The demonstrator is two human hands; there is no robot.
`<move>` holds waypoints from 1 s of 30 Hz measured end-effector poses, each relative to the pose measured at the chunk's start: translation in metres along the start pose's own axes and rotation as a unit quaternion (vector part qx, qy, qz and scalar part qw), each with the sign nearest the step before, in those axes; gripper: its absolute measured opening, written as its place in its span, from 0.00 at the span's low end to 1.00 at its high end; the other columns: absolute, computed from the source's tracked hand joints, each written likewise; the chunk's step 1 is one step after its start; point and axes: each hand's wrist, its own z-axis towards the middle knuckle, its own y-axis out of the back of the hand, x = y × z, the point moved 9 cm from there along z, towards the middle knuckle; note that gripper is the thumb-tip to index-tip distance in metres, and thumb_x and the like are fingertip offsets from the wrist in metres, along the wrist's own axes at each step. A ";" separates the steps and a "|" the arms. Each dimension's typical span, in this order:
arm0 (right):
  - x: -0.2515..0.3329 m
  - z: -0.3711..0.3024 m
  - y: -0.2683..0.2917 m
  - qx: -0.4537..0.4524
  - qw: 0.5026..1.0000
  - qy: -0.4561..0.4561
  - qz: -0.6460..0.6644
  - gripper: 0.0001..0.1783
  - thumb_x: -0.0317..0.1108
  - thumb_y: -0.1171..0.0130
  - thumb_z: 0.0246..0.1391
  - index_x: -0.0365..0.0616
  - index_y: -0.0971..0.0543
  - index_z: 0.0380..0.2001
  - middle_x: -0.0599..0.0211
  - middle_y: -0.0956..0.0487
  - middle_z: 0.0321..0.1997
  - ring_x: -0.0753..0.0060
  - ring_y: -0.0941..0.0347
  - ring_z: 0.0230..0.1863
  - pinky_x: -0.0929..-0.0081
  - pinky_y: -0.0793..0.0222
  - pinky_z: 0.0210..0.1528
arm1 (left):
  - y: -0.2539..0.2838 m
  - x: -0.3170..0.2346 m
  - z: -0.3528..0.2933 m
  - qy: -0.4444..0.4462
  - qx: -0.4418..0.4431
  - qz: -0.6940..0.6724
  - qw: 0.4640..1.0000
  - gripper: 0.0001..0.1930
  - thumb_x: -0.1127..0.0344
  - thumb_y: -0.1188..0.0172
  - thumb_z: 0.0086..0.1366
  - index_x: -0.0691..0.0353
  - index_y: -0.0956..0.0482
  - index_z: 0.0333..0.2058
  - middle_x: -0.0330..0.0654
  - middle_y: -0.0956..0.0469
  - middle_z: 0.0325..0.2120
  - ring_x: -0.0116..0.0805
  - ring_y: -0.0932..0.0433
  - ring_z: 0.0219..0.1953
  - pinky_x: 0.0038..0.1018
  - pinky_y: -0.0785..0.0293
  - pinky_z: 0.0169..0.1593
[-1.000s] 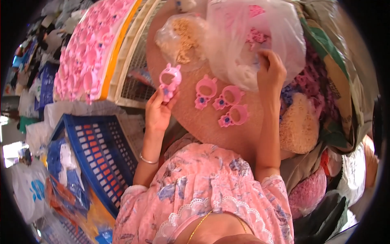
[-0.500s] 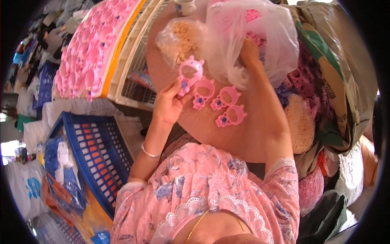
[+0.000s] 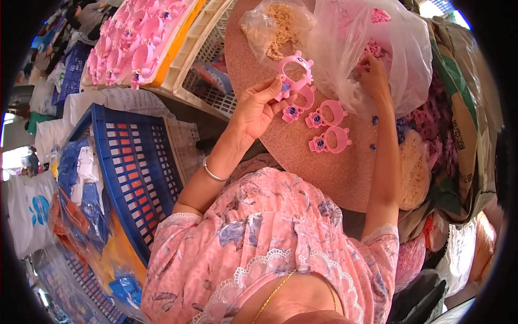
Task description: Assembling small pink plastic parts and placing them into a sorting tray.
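Fingers of the left hand (image 3: 254,110) are clamped on a pink ring (image 3: 303,61) by its lower end, holding it up over the near-left part of the table. Those of the right hand (image 3: 373,80) are bunched at the mouth of a bag; whether they grip anything, I cannot tell.

Largest first: the table (image 3: 345,186) carries all the work in hand. Left of it, the tray (image 3: 177,43) bears many rings with blue bits on them, by their look a good share already done. The clear bag (image 3: 334,65) holds a heap of pink parts (image 3: 372,50), so plenty seems left to use. A smaller bag (image 3: 254,32) of tan pieces (image 3: 280,27) sits beside it.

Three rings (image 3: 335,113) lie on the table near the left hand, one partly behind the held one; each shows a blue piece. The held one has its blue piece too, so it looks partway along at least; whether it lacks anything, I cannot tell. Smallest are a few loose blue bits (image 3: 373,147) near the right forearm.
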 end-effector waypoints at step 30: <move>0.105 -0.091 0.018 0.010 0.739 -0.047 0.672 0.16 0.22 0.47 0.61 0.35 0.26 0.52 0.70 0.23 0.36 0.72 0.23 0.41 0.70 0.26 0.52 | -0.020 0.011 0.003 -0.014 -0.008 0.048 0.999 0.10 0.62 0.43 0.68 0.63 0.20 0.36 0.33 0.25 0.29 0.23 0.28 0.33 0.23 0.28 0.43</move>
